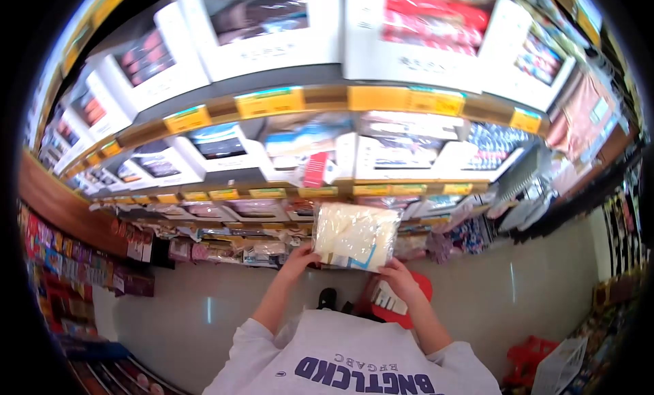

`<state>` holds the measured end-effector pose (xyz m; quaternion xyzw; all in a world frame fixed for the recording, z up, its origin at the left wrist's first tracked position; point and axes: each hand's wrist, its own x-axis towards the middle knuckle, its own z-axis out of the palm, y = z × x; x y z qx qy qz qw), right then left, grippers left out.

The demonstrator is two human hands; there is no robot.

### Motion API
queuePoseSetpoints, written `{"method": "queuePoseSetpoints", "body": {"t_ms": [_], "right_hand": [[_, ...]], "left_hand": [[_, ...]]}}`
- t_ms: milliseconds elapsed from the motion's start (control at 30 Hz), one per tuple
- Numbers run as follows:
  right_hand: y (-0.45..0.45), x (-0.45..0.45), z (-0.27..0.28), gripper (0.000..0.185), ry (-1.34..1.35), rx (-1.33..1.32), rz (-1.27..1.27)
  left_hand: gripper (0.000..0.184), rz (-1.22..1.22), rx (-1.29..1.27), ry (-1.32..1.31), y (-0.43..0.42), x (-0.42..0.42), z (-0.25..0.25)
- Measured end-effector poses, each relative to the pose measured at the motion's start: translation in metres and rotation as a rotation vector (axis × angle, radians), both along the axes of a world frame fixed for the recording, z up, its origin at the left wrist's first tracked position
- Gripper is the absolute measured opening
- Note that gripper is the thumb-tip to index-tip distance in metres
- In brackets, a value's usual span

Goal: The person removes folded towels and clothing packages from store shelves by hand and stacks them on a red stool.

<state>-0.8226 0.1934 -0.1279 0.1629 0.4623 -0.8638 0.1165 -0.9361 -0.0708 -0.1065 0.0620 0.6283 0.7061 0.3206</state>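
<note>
A cream-coloured folded item in a clear plastic package (355, 233) is held up in front of the lower shelves, with a blue-edged label near its bottom. My left hand (302, 257) grips its lower left corner, fingers closed on the edge. At the lower right corner, my right hand (397, 271) is closed on the package in the same way. Both forearms reach forward from the white shirt with dark lettering. Below my right hand, partly behind the forearm, is a red object (421, 285) with a white panel on the floor.
Shelves with orange price tags (271, 103) hold white open-front boxes (422, 71) of packaged goods. A pink garment (579, 116) hangs at the right. A red basket (530, 357) and a white basket (560, 368) stand at the lower right. More shelving lines the left side.
</note>
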Motion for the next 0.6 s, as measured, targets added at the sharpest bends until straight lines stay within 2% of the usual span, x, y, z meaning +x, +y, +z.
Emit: {"method": "queuePoseSetpoints", "body": {"t_ms": [33,100,167,233,300,433,600], "right_hand": [[-0.003,-0.01,0.02,0.027,0.059,0.002,-0.001],[-0.014,-0.031,0.067,0.025,0.193,0.015,-0.017],[-0.022,-0.048,0.104,0.028,0.309,0.036,-0.01],[-0.029,-0.067,0.131,0.029,0.395,0.018,-0.028],[-0.043,-0.082,0.166,0.029,0.444,-0.013,-0.086],[-0.052,-0.103,0.187,0.03,0.537,-0.01,-0.046],[-0.067,-0.108,0.19,0.028,0.386,-0.073,-0.159]], "left_hand": [[0.029,0.03,0.009,0.016,-0.006,-0.004,0.029],[0.033,0.085,0.088,0.243,-0.016,-0.014,0.078],[0.038,0.077,0.082,0.176,-0.033,-0.033,0.098],[0.041,0.158,0.257,0.253,-0.031,-0.048,0.126],[0.046,0.217,0.344,0.275,-0.032,-0.071,0.129],[0.046,0.194,0.529,0.266,-0.027,-0.086,0.167],[0.042,0.266,0.635,0.158,-0.029,-0.089,0.161]]}}
